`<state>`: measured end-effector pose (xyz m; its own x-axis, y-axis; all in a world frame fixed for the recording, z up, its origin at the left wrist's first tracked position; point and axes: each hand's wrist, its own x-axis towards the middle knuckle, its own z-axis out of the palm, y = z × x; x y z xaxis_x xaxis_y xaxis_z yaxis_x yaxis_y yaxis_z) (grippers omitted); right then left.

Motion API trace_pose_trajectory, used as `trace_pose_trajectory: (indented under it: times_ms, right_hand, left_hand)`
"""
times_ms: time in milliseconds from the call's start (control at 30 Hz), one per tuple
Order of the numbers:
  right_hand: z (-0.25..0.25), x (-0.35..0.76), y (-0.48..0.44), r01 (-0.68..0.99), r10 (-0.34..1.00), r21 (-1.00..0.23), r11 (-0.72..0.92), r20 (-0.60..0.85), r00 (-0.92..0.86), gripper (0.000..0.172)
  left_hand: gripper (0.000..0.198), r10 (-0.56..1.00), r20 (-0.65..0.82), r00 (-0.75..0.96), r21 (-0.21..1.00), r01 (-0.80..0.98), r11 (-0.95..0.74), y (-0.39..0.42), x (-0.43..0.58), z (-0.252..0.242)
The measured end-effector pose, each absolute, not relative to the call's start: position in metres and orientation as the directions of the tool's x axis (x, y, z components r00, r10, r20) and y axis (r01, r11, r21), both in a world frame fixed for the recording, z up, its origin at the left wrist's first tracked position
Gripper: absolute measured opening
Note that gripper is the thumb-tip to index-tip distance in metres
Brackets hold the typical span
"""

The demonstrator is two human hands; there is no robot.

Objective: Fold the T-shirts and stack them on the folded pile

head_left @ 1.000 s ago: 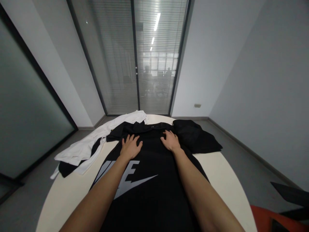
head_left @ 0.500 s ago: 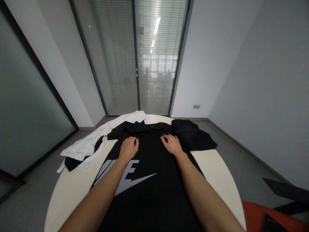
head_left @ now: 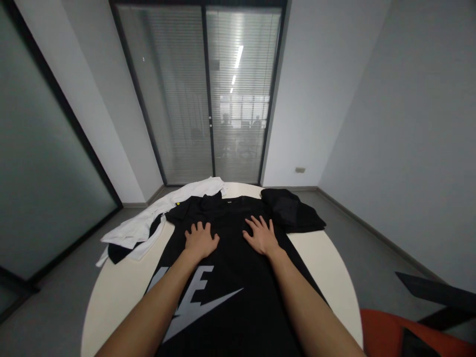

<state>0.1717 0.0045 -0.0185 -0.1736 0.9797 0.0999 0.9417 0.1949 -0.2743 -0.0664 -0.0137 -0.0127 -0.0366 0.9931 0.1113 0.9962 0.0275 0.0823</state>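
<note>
A black T-shirt (head_left: 238, 267) with a large grey logo lies spread over the table, its collar at the far end. My left hand (head_left: 201, 241) rests on the upper left of the shirt, fingers spread. On the upper right of it lies my right hand (head_left: 262, 235), also with the fingers apart. Neither hand grips the cloth. My forearms cover part of the logo and the shirt's sides. The lower end of the shirt runs out of view.
White clothing (head_left: 145, 223) with dark cloth under it hangs over the left edge of the round cream table (head_left: 111, 302). Dark folded clothing (head_left: 293, 210) lies at the far right. A red chair (head_left: 383, 329) stands at the lower right, and a glass partition (head_left: 238, 109) stands behind.
The fingers of both hands have spread out flat on the shirt. The shirt has shifted slightly towards me, and its collar lies flatter. The camera view has tilted a little.
</note>
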Motion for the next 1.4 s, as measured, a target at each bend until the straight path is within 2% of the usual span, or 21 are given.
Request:
trace_pose_trajectory:
  times_ms: [167,333,467,567,733,833,967,1100,1200,1300,1400]
  right_hand:
    - [-0.019,0.169,-0.003,0.956,0.99,-0.26,0.138,0.037,-0.133,0.066]
    - [-0.018,0.169,0.003,0.969,0.997,-0.235,0.08,0.001,-0.083,0.072]
    - [-0.001,0.161,0.019,0.977,0.993,-0.213,0.025,-0.108,-0.049,0.076]
    - [0.004,0.15,0.03,0.983,0.996,-0.184,0.018,-0.082,-0.034,0.075]
    - [-0.016,0.147,0.04,0.967,0.998,-0.249,0.054,0.004,-0.055,0.076]
    - [-0.021,0.155,0.049,0.96,0.997,-0.277,0.036,-0.051,-0.052,0.081]
    - [-0.018,0.165,0.06,0.951,0.988,-0.309,0.008,-0.146,-0.056,0.085]
    - [-0.018,0.168,0.061,0.944,0.998,-0.328,0.043,-0.024,-0.054,0.076]
    - [-0.011,0.177,0.064,0.934,0.992,-0.352,0.059,0.122,-0.017,0.053]
    - [0.001,0.202,0.071,0.909,0.959,-0.416,-0.016,0.25,0.132,0.038]
    - [0.01,0.237,0.075,0.874,0.861,-0.451,-0.183,0.355,0.363,0.039]
  left_hand:
    - [0.055,0.978,0.148,-0.149,0.095,0.986,0.135,-0.003,-0.045,-0.011]
    - [0.059,0.982,0.17,-0.079,0.158,0.986,0.052,0.013,-0.048,-0.029]
    - [0.06,0.989,0.143,-0.036,0.18,0.984,0.009,0.021,-0.062,-0.029]
    - [0.061,0.989,0.144,-0.029,0.19,0.982,0.001,0.022,-0.069,-0.027]
    - [0.055,0.977,0.209,0.033,0.239,0.967,-0.084,0.018,-0.071,-0.026]
    - [0.051,0.965,0.248,0.082,0.252,0.957,-0.146,0.016,-0.068,-0.025]
    - [0.055,0.971,0.204,0.122,0.187,0.969,-0.161,0.017,-0.062,-0.027]
    - [0.059,0.975,0.17,0.143,0.159,0.972,-0.17,0.019,-0.061,-0.031]
    - [0.06,0.975,0.166,0.145,0.16,0.972,-0.171,0.021,-0.062,-0.034]
    - [0.059,0.975,0.169,0.142,0.168,0.971,-0.17,0.023,-0.063,-0.037]
    - [0.058,0.975,0.173,0.139,0.174,0.97,-0.17,0.023,-0.063,-0.037]
